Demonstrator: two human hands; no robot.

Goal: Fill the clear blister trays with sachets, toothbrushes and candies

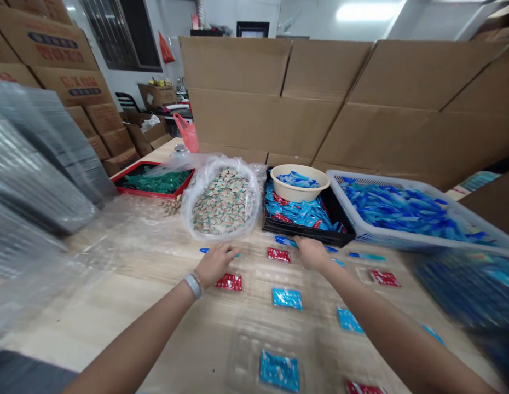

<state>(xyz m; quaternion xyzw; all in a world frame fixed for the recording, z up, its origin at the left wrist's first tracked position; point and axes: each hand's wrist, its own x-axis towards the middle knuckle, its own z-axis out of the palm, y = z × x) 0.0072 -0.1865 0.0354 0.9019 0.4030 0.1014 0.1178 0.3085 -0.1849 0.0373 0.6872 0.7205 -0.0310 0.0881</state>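
My left hand (215, 262) rests palm down on the wooden table, its fingertips on a thin blue stick packet (205, 250), just above a red sachet (229, 282). My right hand (312, 253) lies at the front edge of the black tray (304, 232), fingers curled over a blue stick packet (284, 241). Clear plastic blister trays (279, 328) lie between my arms, with red and blue sachets (287, 298) set in their pockets. A clear bag of small beige-green packets (222, 202) stands open right behind my left hand.
A beige bowl (299, 183) of blue packets sits in the black tray. A white basket (402, 210) of blue sticks stands at the right, a red tray (154, 180) of green pieces at the left. Stacked clear trays (36, 164) lean far left. Cardboard sheets (340, 104) wall off the back.
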